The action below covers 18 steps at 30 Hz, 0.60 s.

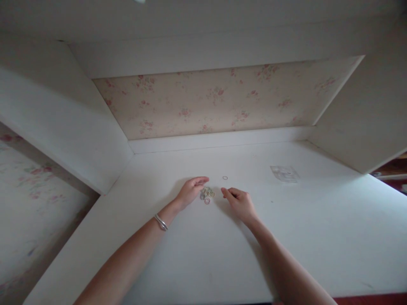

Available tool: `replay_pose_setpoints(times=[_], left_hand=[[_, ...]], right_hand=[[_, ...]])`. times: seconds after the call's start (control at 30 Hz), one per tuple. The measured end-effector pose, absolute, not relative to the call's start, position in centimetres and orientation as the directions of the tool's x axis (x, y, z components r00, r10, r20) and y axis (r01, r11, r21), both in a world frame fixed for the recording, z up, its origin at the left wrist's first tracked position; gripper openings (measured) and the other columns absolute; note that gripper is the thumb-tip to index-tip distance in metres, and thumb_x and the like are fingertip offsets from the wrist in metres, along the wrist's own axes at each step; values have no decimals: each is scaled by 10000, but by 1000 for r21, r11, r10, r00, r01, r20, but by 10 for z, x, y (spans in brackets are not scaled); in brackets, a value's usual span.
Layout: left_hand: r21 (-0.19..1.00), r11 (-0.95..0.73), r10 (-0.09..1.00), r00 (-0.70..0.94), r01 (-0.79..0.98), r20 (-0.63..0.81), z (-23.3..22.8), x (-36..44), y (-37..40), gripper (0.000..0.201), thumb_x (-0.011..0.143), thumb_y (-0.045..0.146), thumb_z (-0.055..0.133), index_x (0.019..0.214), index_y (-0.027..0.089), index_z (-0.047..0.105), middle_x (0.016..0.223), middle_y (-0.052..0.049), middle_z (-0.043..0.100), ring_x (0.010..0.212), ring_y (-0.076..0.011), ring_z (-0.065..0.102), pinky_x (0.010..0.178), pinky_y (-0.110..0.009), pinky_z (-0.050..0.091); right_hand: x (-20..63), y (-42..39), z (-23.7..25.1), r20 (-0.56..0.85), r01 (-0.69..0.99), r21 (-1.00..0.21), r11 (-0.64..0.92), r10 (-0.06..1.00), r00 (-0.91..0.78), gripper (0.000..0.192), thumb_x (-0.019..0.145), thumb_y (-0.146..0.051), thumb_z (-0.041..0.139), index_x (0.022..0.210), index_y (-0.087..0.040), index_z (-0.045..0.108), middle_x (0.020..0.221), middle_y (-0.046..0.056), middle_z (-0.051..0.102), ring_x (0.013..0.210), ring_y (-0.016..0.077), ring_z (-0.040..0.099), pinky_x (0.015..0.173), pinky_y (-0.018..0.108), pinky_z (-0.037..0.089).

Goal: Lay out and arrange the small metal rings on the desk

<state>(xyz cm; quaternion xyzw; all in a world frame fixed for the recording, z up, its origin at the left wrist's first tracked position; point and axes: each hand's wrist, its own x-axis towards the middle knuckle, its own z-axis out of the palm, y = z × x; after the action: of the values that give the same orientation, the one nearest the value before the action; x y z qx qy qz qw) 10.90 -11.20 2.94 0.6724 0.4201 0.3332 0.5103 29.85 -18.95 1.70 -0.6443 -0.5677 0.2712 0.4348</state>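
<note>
A small pile of little rings [207, 194] in pale and pinkish colours lies on the white table [197, 262] between my hands. My left hand [190, 190] rests just left of the pile, fingers curled loosely towards it, a silver bracelet on its wrist. My right hand [239, 202] lies just right of the pile with the index finger pointing at it and the other fingers curled. One single ring [225, 178] lies apart, a little beyond the pile. Neither hand visibly holds anything.
A small clear plastic bag [285, 173] lies flat on the table at the far right. White panels wall the table in on the left, back and right, with flowered wallpaper [210, 103] behind. The table's front edge runs along the bottom.
</note>
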Motion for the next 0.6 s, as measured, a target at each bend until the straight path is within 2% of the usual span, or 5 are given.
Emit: replay_pose_setpoints(times=[0.1,0.17,0.27,0.37,0.6], left_hand=[[938,-211,870,491,276,51,34,96,-111,316,822,208,543,1126,166,615,1184,-93,623,1075,-189,585,951,-334,451],[864,-368,818,562,342,126,34,90,-114,319,807,276,597,1108,173,620,1169,-99,610,1062,-194,577,921,-329,469],[631,-633,698,683,448,215,30,88,-119,433,725,348,706,1127,217,611,1204,-81,561,1107,-210,522,977,-345,422],[460,-736,629,753,497,192,25,92,-120,562,679,376,750,1194,245,569,1245,-71,527,1146,-229,481,1002,-360,387],[466,-773,557,811,430,177,16,103,-111,253,780,277,669,1031,245,669,1094,-38,616,997,-172,569,925,-298,413]], right_hand=[[297,-190,16,141,504,-864,21,969,202,463,831,-547,455,609,-178,625,498,-34,483,501,104,423,501,225,278],[295,-190,15,145,515,-857,26,971,192,462,833,-546,454,609,-179,623,495,-40,458,498,101,405,497,226,271],[293,-190,13,151,543,-839,31,973,178,473,830,-550,450,602,-174,622,490,-45,413,495,100,375,486,229,256],[292,-190,12,147,561,-827,27,974,169,483,832,-553,445,597,-168,617,489,-46,378,493,99,357,480,230,244],[291,-192,13,141,554,-832,38,979,144,474,840,-546,441,572,-174,561,495,-51,358,498,96,342,480,227,239]])
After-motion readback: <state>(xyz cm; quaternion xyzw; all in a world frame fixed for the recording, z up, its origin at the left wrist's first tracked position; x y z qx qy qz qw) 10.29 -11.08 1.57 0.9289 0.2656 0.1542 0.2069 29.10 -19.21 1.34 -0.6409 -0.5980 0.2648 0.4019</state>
